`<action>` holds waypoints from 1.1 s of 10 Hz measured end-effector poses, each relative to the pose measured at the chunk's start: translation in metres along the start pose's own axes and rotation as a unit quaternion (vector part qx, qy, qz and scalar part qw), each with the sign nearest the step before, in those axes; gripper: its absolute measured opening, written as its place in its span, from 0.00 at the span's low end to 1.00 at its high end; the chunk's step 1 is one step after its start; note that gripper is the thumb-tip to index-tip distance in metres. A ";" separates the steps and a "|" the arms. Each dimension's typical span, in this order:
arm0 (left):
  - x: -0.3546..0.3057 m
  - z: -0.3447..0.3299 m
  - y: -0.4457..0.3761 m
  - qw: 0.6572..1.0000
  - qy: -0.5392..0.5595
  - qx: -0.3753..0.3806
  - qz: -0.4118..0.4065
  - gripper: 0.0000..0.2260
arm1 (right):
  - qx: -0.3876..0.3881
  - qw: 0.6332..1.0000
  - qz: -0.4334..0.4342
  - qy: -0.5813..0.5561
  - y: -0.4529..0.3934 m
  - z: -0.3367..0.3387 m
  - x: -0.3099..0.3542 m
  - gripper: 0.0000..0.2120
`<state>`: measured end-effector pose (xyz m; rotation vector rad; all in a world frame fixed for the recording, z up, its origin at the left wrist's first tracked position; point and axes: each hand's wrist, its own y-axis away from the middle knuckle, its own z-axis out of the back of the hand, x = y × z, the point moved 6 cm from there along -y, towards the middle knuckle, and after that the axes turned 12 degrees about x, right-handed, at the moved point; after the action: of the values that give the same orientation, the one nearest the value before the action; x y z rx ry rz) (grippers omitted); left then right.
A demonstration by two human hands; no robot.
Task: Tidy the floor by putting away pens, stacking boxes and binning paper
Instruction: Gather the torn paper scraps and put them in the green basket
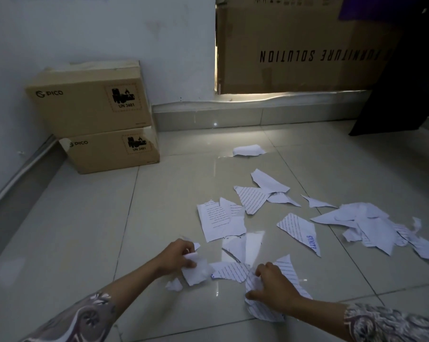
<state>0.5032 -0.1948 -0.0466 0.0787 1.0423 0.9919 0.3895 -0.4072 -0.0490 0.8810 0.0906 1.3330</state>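
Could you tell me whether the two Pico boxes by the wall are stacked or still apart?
Stacked: the upper box sits on the lower box, shifted left so it overhangs, in the corner by the wall.

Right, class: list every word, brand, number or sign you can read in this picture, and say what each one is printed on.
"PICO" and "UN 3481": upper box.
"PICO" and "UN 3481": lower box.
"FURNITURE SOLUTION", upside down: big carton.
"LUNAS", blue: torn paper scrap.
Typed lines on the other paper scraps: too small to read.
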 end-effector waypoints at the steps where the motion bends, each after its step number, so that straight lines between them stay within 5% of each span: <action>1: -0.011 0.000 -0.001 0.999 0.041 0.004 -0.019 0.16 | -0.006 1.000 -0.005 0.028 -0.002 -0.009 0.006 0.21; 4: -0.036 -0.026 -0.018 0.997 0.008 0.059 -0.041 0.04 | -0.045 0.999 -0.027 0.013 -0.007 -0.020 0.008 0.23; 5: -0.043 -0.035 -0.025 0.997 0.002 0.062 -0.046 0.08 | -0.028 0.997 -0.069 0.004 -0.013 -0.019 0.000 0.31; 7: -0.048 -0.051 -0.038 0.996 -0.067 0.040 -0.035 0.21 | -0.129 0.989 -0.072 0.034 -0.035 -0.011 0.001 0.40; 8: -0.043 -0.060 -0.042 0.995 -0.095 0.031 -0.019 0.21 | -0.182 0.981 -0.067 0.023 -0.026 -0.007 0.009 0.18; 9: -0.041 -0.063 -0.046 0.992 -0.125 0.027 -0.004 0.22 | -0.219 0.973 -0.063 0.036 -0.022 -0.002 0.007 0.23; 10: -0.041 -0.061 -0.051 0.988 -0.151 0.017 0.003 0.19 | 0.023 0.997 -0.073 -0.013 -0.018 -0.014 0.001 0.22; 11: -0.042 -0.061 -0.056 0.985 -0.169 0.014 0.000 0.15 | 0.048 0.998 -0.034 -0.023 -0.028 -0.019 -0.010 0.21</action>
<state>0.4881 -0.2810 -0.0787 0.2618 0.7433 0.9261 0.3989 -0.4056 -0.0824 0.9811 0.1480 1.2516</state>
